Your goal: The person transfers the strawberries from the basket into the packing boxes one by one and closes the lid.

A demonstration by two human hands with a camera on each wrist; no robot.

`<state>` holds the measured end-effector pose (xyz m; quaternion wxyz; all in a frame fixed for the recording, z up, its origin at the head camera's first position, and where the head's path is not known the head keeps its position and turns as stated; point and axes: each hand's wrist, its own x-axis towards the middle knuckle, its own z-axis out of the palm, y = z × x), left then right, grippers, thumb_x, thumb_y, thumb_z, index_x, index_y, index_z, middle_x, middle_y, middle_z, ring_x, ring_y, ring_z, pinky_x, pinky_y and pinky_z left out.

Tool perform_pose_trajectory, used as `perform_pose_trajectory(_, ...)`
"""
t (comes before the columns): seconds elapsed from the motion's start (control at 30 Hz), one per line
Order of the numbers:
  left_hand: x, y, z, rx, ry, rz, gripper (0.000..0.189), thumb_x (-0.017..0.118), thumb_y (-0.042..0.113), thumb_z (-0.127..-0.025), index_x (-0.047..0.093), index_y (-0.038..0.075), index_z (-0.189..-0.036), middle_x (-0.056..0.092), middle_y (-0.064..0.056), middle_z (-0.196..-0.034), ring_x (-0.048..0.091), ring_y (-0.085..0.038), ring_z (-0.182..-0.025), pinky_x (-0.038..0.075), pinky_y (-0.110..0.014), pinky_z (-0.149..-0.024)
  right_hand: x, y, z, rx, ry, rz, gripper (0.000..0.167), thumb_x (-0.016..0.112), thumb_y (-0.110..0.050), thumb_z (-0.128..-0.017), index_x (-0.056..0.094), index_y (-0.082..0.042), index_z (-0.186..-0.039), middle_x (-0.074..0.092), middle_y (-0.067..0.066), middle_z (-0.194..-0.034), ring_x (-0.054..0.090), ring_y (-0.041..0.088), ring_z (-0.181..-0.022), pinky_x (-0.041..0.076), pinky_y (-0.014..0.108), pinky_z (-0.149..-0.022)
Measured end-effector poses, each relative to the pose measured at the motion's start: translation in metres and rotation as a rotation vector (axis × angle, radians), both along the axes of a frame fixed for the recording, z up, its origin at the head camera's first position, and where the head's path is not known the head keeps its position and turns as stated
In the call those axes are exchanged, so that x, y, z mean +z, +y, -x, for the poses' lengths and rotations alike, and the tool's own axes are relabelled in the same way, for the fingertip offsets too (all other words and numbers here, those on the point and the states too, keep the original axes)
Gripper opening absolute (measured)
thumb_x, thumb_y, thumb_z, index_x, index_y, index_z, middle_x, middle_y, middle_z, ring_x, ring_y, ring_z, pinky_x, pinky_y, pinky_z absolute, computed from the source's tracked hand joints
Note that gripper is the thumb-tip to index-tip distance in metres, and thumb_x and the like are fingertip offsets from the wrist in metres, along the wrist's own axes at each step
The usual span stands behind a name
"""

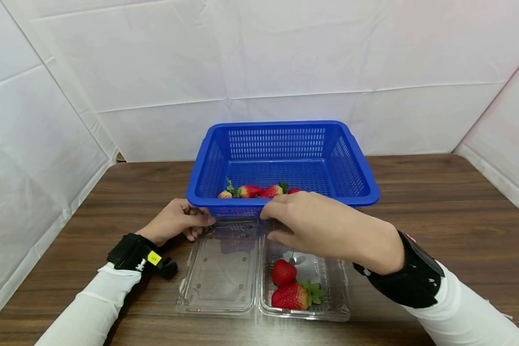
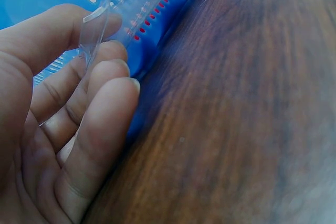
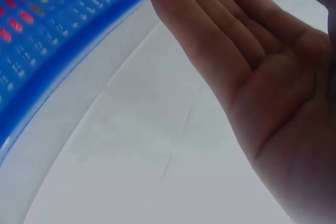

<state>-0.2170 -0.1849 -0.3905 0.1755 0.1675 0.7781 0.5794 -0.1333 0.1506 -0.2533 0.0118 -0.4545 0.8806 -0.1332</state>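
Observation:
A clear plastic clamshell box [image 1: 346,288] lies unfolded on the table, its lid [image 1: 225,269] to the left. Two strawberries [image 1: 290,295] sit in the front of its right half. My left hand [image 1: 179,221] pinches the lid's far left corner between thumb and fingers; the left wrist view shows the thin plastic edge [image 2: 94,35] there. Over the far part of the right half hovers my right hand [image 1: 311,228], fingers extended by the basket's near rim. In the right wrist view its palm [image 3: 283,87] and straight fingers hold nothing visible.
A blue plastic basket [image 1: 281,166] stands right behind the box. Several strawberries [image 1: 272,191] lie along its near side, partly hidden by the rim. White cloth [image 1: 285,57] hangs behind and on both sides of the wooden table [image 1: 437,206].

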Motion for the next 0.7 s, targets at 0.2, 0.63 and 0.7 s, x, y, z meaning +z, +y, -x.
perform_pose_trajectory(0.2, -0.001, 0.0, 0.0, 0.0, 0.001, -0.003, 0.01, 0.077, 0.009, -0.096, 0.073, 0.001, -0.093, 0.066, -0.007, -0.07, 0.063, -0.014, -0.059, 0.059, -0.029, -0.055, 0.002, 0.008, 0.009, -0.04, 0.085, 0.104, 0.022, 0.077, -0.013, -0.1, 0.073, -0.003, -0.119, 0.074, 0.006, -0.11, 0.071, 0.012, -0.087, 0.059, 0.03, -0.078)
perform_pose_trajectory(0.63, 0.0, 0.0, 0.0, -0.011, 0.008, 0.002, 0.011, 0.076, 0.009, -0.097, 0.072, -0.002, -0.096, 0.066, -0.007, -0.07, 0.064, -0.014, -0.06, 0.059, -0.029, -0.056, 0.0, 0.016, 0.027, -0.214, 0.123, 0.178, 0.019, 0.077, -0.014, -0.1, 0.075, -0.002, -0.115, 0.076, 0.009, -0.105, 0.071, 0.021, -0.091, 0.059, 0.04, -0.083)
perform_pose_trajectory(0.7, 0.0, 0.0, 0.0, -0.011, 0.01, 0.004, 0.012, 0.076, 0.009, -0.097, 0.072, -0.002, -0.096, 0.066, -0.007, -0.07, 0.064, -0.014, -0.06, 0.059, -0.029, -0.056, 0.0, 0.017, 0.03, -0.266, 0.097, 0.171, 0.023, 0.077, -0.014, -0.101, 0.074, 0.0, -0.118, 0.076, 0.012, -0.109, 0.072, 0.026, -0.099, 0.059, 0.044, -0.089)
